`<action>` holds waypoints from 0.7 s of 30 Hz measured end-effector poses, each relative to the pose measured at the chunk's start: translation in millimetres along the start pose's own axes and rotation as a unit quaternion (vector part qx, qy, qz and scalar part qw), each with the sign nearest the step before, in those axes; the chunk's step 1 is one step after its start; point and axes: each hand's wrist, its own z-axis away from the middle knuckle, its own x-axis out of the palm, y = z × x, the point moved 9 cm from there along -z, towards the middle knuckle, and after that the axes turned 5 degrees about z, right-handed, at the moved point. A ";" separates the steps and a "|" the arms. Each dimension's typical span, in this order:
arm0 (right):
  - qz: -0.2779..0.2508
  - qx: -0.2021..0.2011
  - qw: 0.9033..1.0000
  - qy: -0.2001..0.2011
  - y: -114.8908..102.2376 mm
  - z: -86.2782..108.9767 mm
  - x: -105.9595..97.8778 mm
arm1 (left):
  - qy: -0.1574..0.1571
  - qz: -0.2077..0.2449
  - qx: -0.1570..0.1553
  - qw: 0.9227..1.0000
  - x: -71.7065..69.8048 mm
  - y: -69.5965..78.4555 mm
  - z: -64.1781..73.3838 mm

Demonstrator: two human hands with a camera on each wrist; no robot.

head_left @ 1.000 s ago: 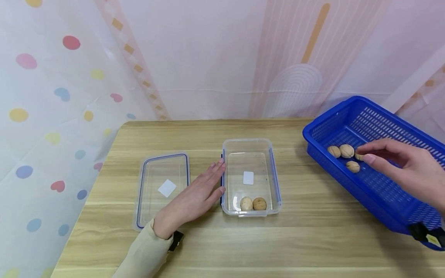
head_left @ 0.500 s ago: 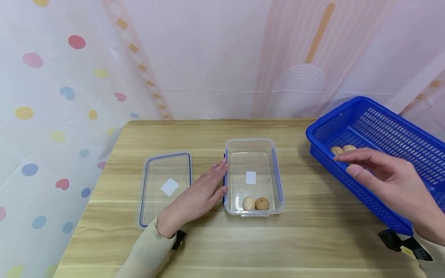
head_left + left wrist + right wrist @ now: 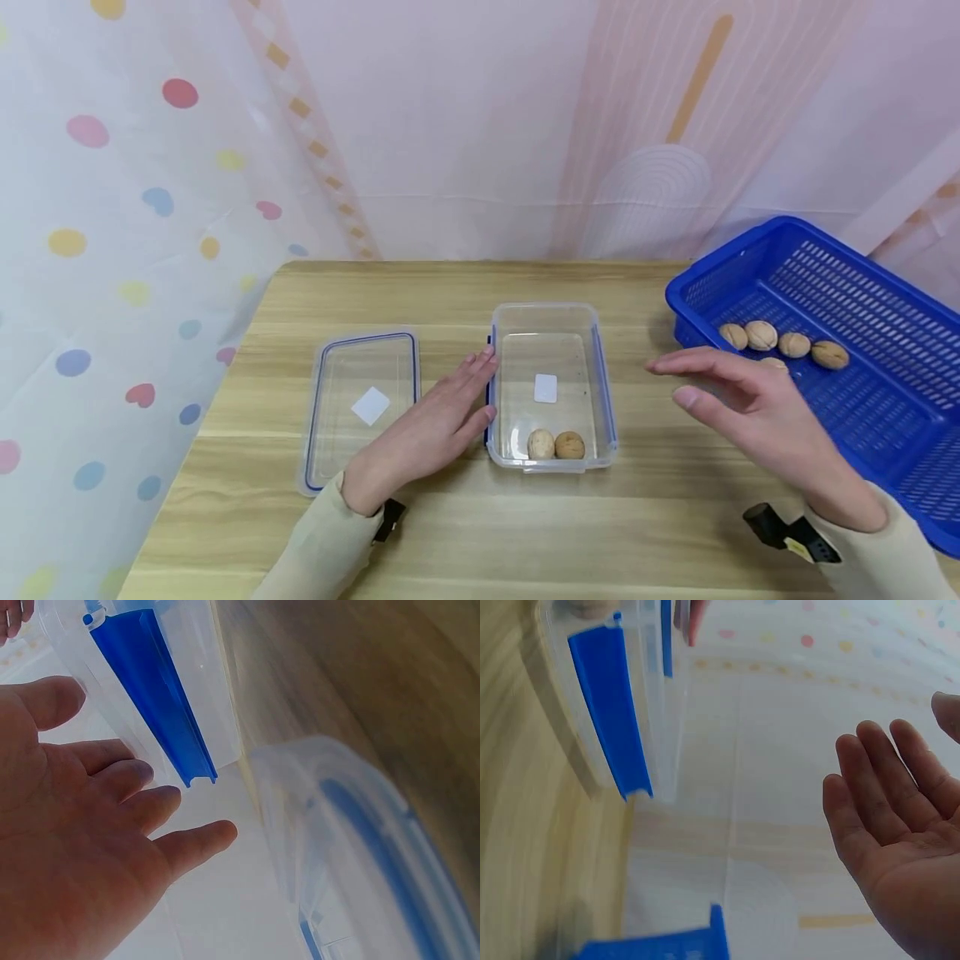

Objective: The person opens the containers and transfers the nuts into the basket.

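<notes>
A clear plastic food box (image 3: 545,321) with blue latches stands on the table, two walnuts (image 3: 570,445) at its near end. My left hand (image 3: 420,433) lies along its left side, fingers extended, with fingertips at the wall; in the left wrist view they are close to a hanging blue latch (image 3: 154,694). My right hand (image 3: 757,417) is above the table between the box and a blue basket (image 3: 892,417). Its thumb and fingers are apart, and I see nothing held; the right wrist view shows a bare palm (image 3: 922,885). Several walnuts (image 3: 830,355) lie in the basket, one partly hidden behind the right hand.
A clear lid (image 3: 337,417) with a blue seal lies left of the box, partly under the left forearm. A patterned curtain (image 3: 480,125) hangs behind the table (image 3: 480,283). The basket occupies the right side.
My right hand has come out of the basket and moved left toward the box, uncovering walnuts. My left hand stays at the box's side. The head view has shifted slightly.
</notes>
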 end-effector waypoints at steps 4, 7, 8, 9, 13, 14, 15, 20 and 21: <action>-0.012 0.001 1.000 -0.020 2.7 -3.3 17.4 | -0.001 0.001 -0.001 1.000 0.5 -0.7 1.2; 0.001 0.007 0.999 -0.035 5.3 -6.2 27.9 | 0.000 0.000 0.001 1.000 0.7 -0.8 1.3; 0.003 0.009 0.999 -0.040 6.2 -7.3 31.3 | 0.001 -0.001 0.002 1.000 0.9 -0.9 1.2; 0.005 0.012 0.999 -0.046 7.5 -8.6 34.7 | 0.001 -0.002 0.002 1.000 0.5 -0.7 1.1; 0.004 0.014 0.997 -0.078 12.9 -14.2 49.3 | 0.001 -0.003 0.002 1.000 -0.1 -0.4 0.4; 0.006 0.013 0.996 -0.087 14.3 -15.6 53.1 | 0.001 -0.003 0.002 1.000 0.0 -0.5 0.3; 0.007 0.011 0.995 -0.096 15.7 -17.0 56.8 | 0.000 -0.002 0.001 1.000 -0.1 -0.3 0.3; 0.022 0.001 0.989 -0.144 20.2 -24.5 73.5 | -0.001 -0.001 -0.002 1.000 -0.1 -0.3 0.2; 0.028 0.001 0.988 -0.155 20.9 -26.2 76.3 | -0.001 -0.001 -0.003 1.000 -0.2 -0.3 0.2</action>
